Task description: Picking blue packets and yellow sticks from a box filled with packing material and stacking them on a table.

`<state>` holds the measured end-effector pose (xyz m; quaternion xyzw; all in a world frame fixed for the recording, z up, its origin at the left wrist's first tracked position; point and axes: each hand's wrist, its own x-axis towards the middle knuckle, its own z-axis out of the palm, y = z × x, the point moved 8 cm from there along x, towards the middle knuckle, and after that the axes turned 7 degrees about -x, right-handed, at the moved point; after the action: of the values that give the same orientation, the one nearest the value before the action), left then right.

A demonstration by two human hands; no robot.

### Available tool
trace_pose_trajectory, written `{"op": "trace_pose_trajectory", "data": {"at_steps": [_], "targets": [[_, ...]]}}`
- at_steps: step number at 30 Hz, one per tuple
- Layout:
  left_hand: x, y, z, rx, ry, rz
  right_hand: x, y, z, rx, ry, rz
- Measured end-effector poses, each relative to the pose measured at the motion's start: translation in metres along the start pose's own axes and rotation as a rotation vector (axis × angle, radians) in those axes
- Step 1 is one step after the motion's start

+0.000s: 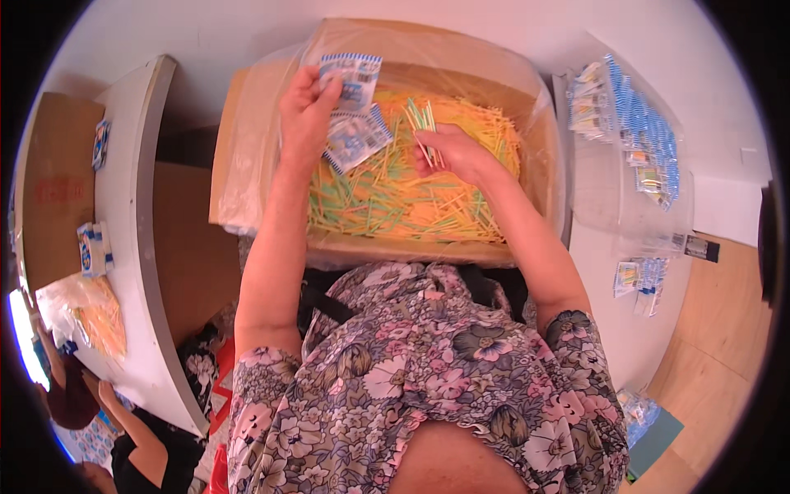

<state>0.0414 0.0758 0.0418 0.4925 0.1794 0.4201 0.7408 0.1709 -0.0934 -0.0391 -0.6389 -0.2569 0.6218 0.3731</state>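
Left hand point(304, 107) clamps slick, floppy sachets point(354, 115); right hand point(453, 152) pinches light, thin sticks point(424, 123) mid-length above stick-filled carton point(428, 247); likely snap-prone.

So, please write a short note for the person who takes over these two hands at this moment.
Left hand: holds a few small blue-and-white packets above the box.
Right hand: pinches a small bunch of thin sticks, green ones showing.
Cardboard box, lined with clear plastic, is full of loose yellow and green sticks.
Done: filled packets lie in a clear bag on the right.
Left: the sticks in hand are not yet in a packet; many remain in the box.
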Motion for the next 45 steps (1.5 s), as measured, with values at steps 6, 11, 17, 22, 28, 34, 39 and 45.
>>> {"op": "trace_pose_trajectory", "data": {"at_steps": [6,11,17,22,28,34,39,45], "targets": [[0.001,-0.008,0.000,-0.019,-0.005,-0.026,0.036,-0.007,-0.028,0.266,0.194,-0.071],[0.000,-0.010,0.007,-0.020,-0.004,-0.079,0.058,-0.004,-0.031,0.359,0.249,-0.078],[0.001,-0.011,0.009,-0.007,-0.021,-0.129,0.033,-0.020,-0.007,0.020,0.138,-0.065],[0.000,-0.014,0.015,0.028,-0.099,-0.157,-0.004,-0.047,-0.012,-0.627,0.336,-0.284],[-0.031,-0.032,0.049,0.014,-0.335,-0.546,-0.033,-0.052,-0.026,0.438,0.327,-0.507],[-0.072,-0.045,0.099,0.118,-0.749,-0.683,-0.065,-0.060,-0.015,0.548,0.381,-0.672],[-0.079,-0.047,0.120,0.073,-0.764,-0.653,-0.075,-0.042,0.006,0.616,0.279,-0.608],[-0.088,-0.050,0.123,0.083,-0.691,-0.626,-0.085,-0.039,-0.004,0.675,0.221,-0.637]]}}
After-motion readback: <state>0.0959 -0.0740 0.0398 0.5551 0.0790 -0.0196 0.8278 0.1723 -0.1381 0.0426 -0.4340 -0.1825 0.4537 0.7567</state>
